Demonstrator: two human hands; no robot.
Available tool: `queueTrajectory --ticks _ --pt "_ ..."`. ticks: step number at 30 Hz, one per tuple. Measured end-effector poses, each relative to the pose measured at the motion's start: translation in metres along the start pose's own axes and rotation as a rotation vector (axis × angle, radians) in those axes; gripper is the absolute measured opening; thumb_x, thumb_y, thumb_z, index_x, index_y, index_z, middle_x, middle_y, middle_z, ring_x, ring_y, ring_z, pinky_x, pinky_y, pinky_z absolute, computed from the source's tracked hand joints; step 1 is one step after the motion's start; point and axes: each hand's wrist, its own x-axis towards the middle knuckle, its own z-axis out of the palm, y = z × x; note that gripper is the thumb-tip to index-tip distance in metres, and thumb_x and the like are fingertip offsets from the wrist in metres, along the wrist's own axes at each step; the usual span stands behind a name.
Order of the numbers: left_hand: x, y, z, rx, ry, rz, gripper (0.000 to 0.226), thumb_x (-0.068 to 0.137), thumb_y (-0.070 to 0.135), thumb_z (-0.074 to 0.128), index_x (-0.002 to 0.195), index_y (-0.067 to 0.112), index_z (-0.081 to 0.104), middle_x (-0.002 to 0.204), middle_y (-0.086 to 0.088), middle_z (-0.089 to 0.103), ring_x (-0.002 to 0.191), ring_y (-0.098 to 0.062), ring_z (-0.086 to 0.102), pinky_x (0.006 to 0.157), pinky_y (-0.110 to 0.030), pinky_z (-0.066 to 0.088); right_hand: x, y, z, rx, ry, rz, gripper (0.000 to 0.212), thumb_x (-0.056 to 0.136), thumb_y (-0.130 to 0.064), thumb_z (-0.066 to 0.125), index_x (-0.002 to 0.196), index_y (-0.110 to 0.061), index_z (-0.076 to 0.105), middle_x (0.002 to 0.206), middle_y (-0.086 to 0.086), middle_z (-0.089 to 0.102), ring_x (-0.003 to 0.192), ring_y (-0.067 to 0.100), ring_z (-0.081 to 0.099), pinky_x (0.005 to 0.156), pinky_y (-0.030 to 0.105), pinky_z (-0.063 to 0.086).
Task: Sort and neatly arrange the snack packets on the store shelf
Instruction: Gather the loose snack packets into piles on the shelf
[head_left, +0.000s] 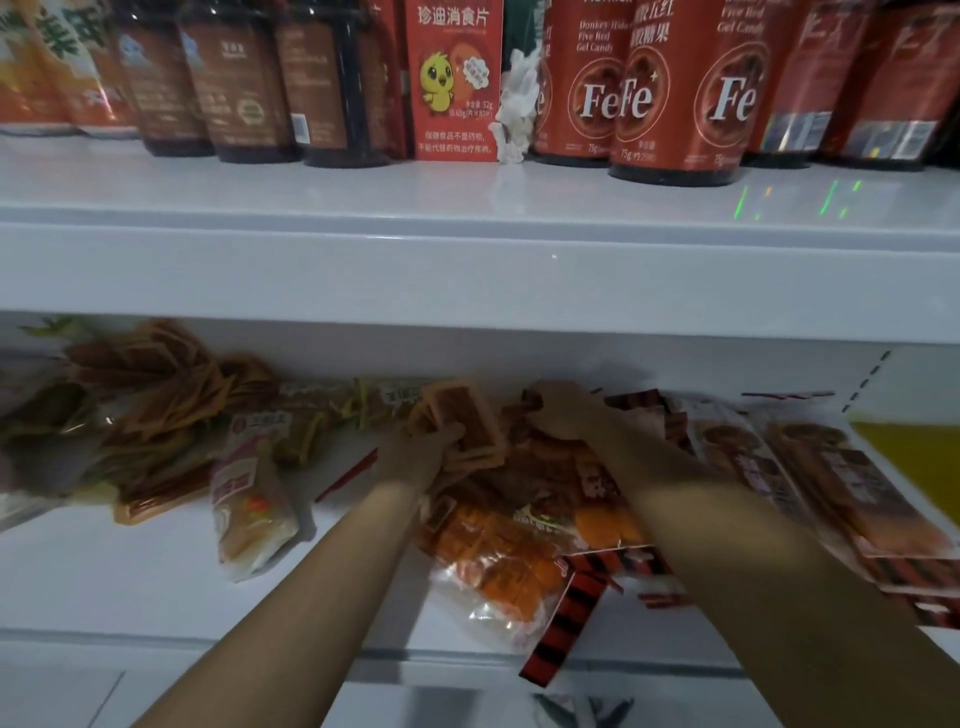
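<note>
- My left hand (415, 449) grips a small stack of packets (467, 421), fingers curled round its edge.
- My right hand (563, 410) rests on loose packets (524, 551) just beside; its grip is unclear.
- Judged light, slippery, floppy; hold stacks by the edges.

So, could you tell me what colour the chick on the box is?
Yellow chick, on the red box; head view.

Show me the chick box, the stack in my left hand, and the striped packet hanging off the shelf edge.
chick box (453, 78): head view, front panel.
stack of small packets (470, 423): head view, top packet's face.
striped packet (563, 629): head view, its middle.
</note>
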Motion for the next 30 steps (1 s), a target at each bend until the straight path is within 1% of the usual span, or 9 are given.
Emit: queueTrajectory --ticks 3,5,8,10,14,20,23,27,30 --pt "-0.002 0.0 -0.005 -0.024 0.02 0.019 0.01 0.088 0.007 0.077 0.09 0.009 0.068 0.093 -0.019 0.073 0.08 -0.034 0.07 0.062 -0.045 0.064 -0.002 0.0 -0.002 -0.156 0.163 0.014 0.029 0.098 -0.022 0.056 0.125 -0.015 0.064 0.13 0.012 0.064 0.117 0.034 0.06 0.093 0.043 0.051" --pt "-0.002 0.0 -0.009 -0.019 0.064 0.05 0.011 0.087 0.006 0.078 0.091 0.008 0.068 0.087 -0.015 0.072 0.074 -0.031 0.069 0.053 -0.04 0.063 -0.008 -0.004 -0.009 -0.058 0.321 0.053 0.022 0.096 -0.02 0.059 0.115 -0.014 0.067 0.118 0.012 0.068 0.109 0.034 0.064 0.089 0.041 0.051" --pt "0.001 0.0 -0.011 -0.041 0.099 0.108 0.016 0.084 0.009 0.081 0.087 0.018 0.068 0.103 -0.019 0.074 0.092 -0.036 0.072 0.08 -0.058 0.061 -0.024 -0.024 -0.02 0.57 0.603 0.158 0.019 0.101 -0.019 0.056 0.105 -0.009 0.072 0.105 0.012 0.072 0.095 0.028 0.067 0.073 0.029 0.046" --pt "0.0 0.004 -0.013 -0.069 0.079 0.162 0.022 0.085 0.007 0.079 0.086 0.025 0.066 0.105 -0.017 0.074 0.096 -0.038 0.071 0.087 -0.06 0.058 -0.037 -0.047 -0.02 0.888 0.554 0.165 0.014 0.099 -0.02 0.064 0.1 -0.013 0.076 0.101 0.006 0.074 0.09 0.019 0.068 0.066 0.022 0.047" --pt "-0.003 0.011 -0.022 -0.017 0.032 0.229 0.021 0.079 0.024 0.083 0.097 0.019 0.074 0.103 -0.013 0.077 0.097 -0.036 0.073 0.09 -0.059 0.058 -0.052 -0.097 0.009 0.994 0.496 0.182 0.005 0.094 -0.022 0.071 0.096 -0.017 0.072 0.093 -0.002 0.069 0.085 0.013 0.066 0.059 0.011 0.043" --pt "-0.018 0.031 -0.066 -0.147 0.078 0.216 0.02 0.085 0.021 0.074 0.1 0.007 0.075 0.097 -0.018 0.077 0.096 -0.034 0.074 0.088 -0.053 0.06 -0.044 -0.174 0.044 0.865 0.598 0.218 0.006 0.098 -0.01 0.057 0.099 -0.014 0.054 0.109 0.017 0.065 0.109 0.035 0.061 0.089 0.036 0.041" --pt "-0.016 0.038 -0.114 0.041 0.129 0.363 0.021 0.081 0.024 0.084 0.092 0.008 0.074 0.086 -0.01 0.077 0.08 -0.024 0.075 0.074 -0.043 0.063 -0.035 -0.224 0.049 0.835 0.567 0.124 0.005 0.098 -0.01 0.059 0.1 -0.01 0.054 0.102 0.017 0.063 0.1 0.032 0.06 0.087 0.038 0.043" --pt "-0.008 0.055 -0.196 0.057 0.177 0.364 0.028 0.077 0.038 0.083 0.085 0.013 0.073 0.089 -0.015 0.076 0.086 -0.034 0.073 0.081 -0.055 0.06 -0.022 -0.305 0.061 0.995 0.389 0.038 0.033 0.088 -0.04 0.067 0.111 -0.017 0.06 0.114 0.009 0.067 0.107 0.027 0.064 0.096 0.041 0.05" --pt "0.011 0.079 -0.256 0.014 0.153 0.281 0.029 0.076 0.045 0.081 0.095 0.023 0.075 0.099 -0.012 0.077 0.09 -0.034 0.074 0.082 -0.054 0.061 -0.004 -0.361 0.067 1.003 0.249 -0.026 0.062 0.069 -0.042 0.06 0.128 -0.023 0.062 0.124 0.005 0.068 0.113 0.025 0.064 0.101 0.046 0.051"
